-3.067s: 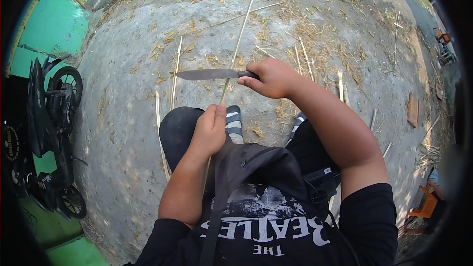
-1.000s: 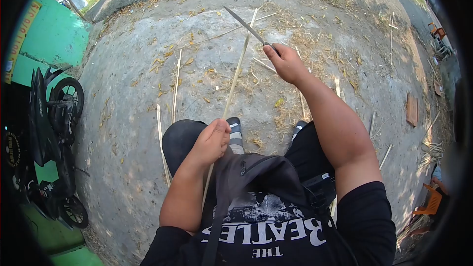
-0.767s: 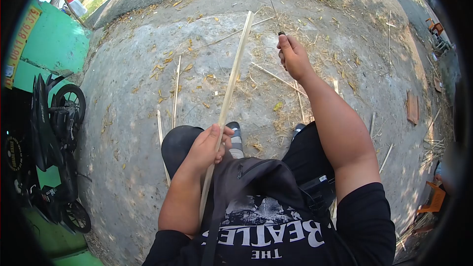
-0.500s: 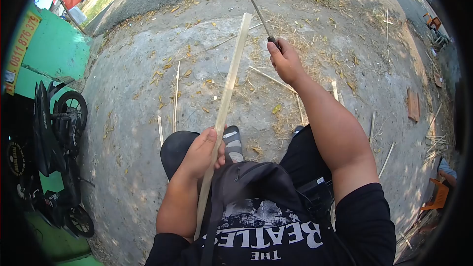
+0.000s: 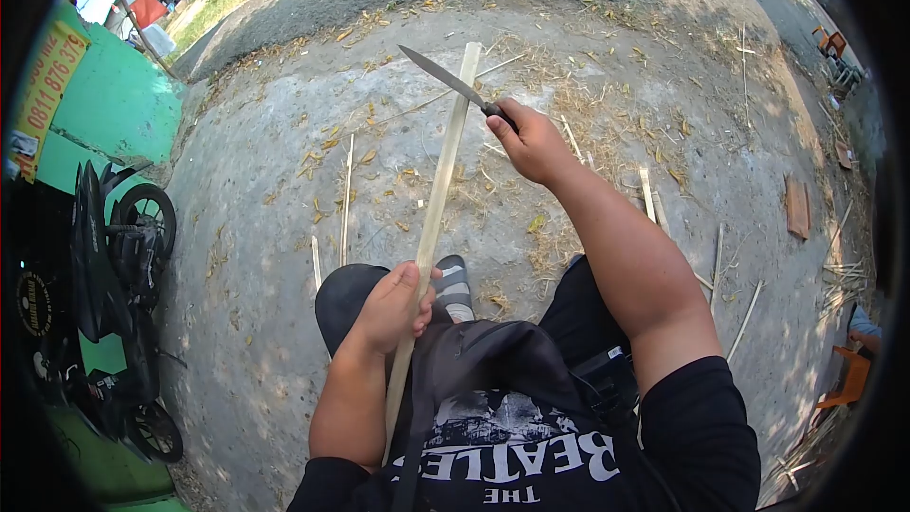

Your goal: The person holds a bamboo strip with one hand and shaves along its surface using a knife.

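My left hand point(image 5: 392, 305) is wrapped round the lower half of a long pale strip, seemingly bamboo point(image 5: 440, 192), that slants up and away from my lap. In my right hand point(image 5: 532, 144) is the dark handle of a knife point(image 5: 439, 73). Its blade points up and left and crosses the strip near the far end; whether it touches the strip I cannot tell. The strip's lower end runs down alongside my left forearm.
Thin loose strips point(image 5: 347, 201) and dry shavings point(image 5: 545, 209) lie on the concrete ground point(image 5: 256, 228). A black motorbike point(image 5: 109, 256) stands at the left by a green wall point(image 5: 128, 100). At the right are a brown board point(image 5: 796, 207) and an orange chair point(image 5: 844, 377), with part of a person point(image 5: 861, 330).
My right hand has come down and left, and the knife has swung from pointing up beside the strip to lying across it. My left hand keeps its hold.
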Demonstrator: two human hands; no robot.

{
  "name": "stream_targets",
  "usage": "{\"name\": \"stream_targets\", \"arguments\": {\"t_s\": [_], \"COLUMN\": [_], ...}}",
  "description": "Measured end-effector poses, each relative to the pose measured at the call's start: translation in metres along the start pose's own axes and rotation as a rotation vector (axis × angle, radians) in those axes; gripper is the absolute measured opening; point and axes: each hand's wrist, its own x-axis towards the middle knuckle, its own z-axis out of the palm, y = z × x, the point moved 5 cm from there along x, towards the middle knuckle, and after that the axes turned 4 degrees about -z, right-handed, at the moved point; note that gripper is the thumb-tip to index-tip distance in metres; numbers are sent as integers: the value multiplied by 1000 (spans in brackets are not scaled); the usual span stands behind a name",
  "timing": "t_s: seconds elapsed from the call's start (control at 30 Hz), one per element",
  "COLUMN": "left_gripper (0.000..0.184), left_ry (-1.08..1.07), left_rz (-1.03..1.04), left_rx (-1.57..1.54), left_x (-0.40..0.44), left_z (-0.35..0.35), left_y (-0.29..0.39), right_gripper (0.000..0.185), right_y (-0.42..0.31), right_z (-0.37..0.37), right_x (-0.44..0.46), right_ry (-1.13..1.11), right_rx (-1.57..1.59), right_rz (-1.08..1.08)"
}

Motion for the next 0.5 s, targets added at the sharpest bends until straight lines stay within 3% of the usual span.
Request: {"name": "stream_targets", "arguments": {"t_s": [0.27,0.4,0.5], "left_gripper": [46,46,47], "left_ry": [-139,-141,-102], "left_rz": [-60,-55,-51], "left_rx": [72,96,71], "left_x": [-8,-1,0], "left_z": [7,8,4], "left_y": [-1,-1,-1], "right_gripper": [47,49,47], "right_y": [50,65,62], "right_z": [-31,-35,-29], "right_x": [8,10,10], "right_ry": [289,421,397], "right_rx": [9,99,228], "right_rz": [267,148,135]}}
